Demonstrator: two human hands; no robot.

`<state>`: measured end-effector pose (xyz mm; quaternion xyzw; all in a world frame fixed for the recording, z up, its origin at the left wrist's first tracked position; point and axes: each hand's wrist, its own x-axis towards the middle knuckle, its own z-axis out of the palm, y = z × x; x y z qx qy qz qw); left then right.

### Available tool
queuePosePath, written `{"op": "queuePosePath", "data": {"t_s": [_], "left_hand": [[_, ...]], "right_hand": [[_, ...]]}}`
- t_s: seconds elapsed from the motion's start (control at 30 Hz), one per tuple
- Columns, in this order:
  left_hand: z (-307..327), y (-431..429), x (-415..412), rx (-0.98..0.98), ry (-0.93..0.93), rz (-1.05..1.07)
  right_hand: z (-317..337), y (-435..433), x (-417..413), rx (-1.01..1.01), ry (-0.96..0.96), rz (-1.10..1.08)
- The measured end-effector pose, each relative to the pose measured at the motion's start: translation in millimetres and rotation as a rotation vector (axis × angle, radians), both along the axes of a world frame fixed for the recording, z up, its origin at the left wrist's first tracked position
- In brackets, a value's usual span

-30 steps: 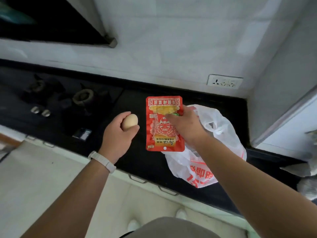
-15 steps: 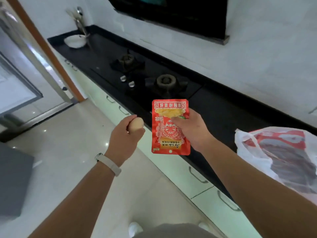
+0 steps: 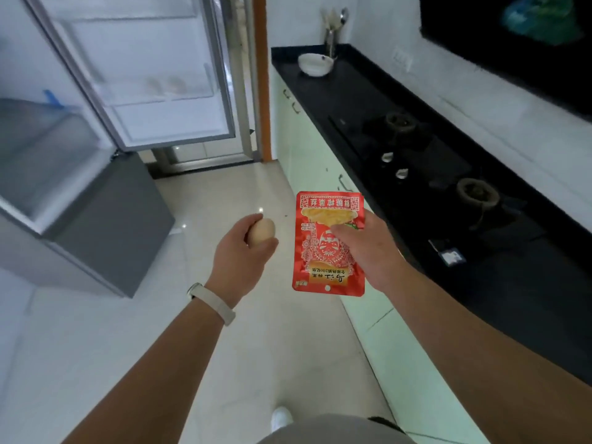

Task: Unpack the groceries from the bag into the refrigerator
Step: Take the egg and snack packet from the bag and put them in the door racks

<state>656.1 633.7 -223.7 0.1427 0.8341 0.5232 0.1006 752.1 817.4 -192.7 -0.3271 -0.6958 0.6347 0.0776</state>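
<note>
Over the pale floor, my left hand is closed round an egg, and my right hand pinches a red packet just beside it at three o'clock. The open refrigerator stands at eleven o'clock.

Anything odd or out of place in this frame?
Mostly fine. The red packet in the right hand is held upside down, print inverted. The left hand grips the egg. The refrigerator door stands open, as expected.
</note>
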Motion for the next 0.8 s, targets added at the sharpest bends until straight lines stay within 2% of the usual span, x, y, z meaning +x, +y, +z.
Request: {"op": "queuePosePath", "data": {"t_s": [0.4, 0.8], "left_hand": [[-8.3, -101.4, -67.5, 0.051, -0.038, 0.344], [10.4, -61.6, -207.4, -0.015, 0.016, 0.503]], "right_hand": [[-16.8, -69.1, -137.3, -0.017, 0.03, 0.321], [-21.7, -25.9, -308.4, -0.052, 0.067, 0.427]]}}
